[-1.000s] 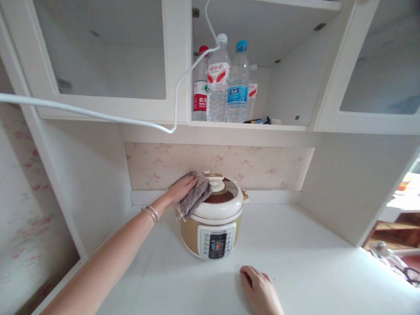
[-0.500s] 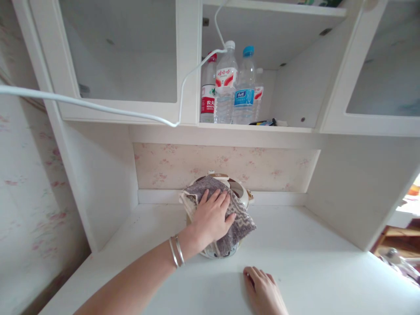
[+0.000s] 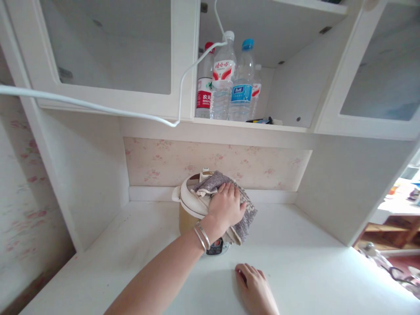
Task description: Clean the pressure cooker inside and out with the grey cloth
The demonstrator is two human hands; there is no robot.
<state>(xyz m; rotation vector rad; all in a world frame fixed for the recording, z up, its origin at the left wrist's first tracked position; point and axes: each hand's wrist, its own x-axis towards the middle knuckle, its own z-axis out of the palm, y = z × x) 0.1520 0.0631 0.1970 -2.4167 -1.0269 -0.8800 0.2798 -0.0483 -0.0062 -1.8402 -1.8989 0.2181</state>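
Observation:
A grey patterned towel (image 3: 246, 214) lies over the right side of an electric cooker's lid and hangs down its front right. My left hand (image 3: 226, 203), with two silver bangles on the wrist, presses on the towel and holds it against the lid. The cooker (image 3: 187, 221) has a white lid, a gold body and a dark control panel low at the front, partly covered by my wrist. My right hand (image 3: 252, 282) rests on the white surface in front of the cooker, fingers curled in, with nothing visible in it.
The cooker stands on a white countertop (image 3: 138, 245) inside a cabinet recess. Above, several plastic bottles (image 3: 242, 87) stand on an open shelf between glass-fronted doors. A white cable (image 3: 108, 109) crosses in front at upper left. Wooden shelving (image 3: 390, 229) shows at the right.
My left hand and the towel have slid right across the lid, uncovering the lid's left side and part of the control panel. My right hand stays on the countertop; the view has shifted slightly.

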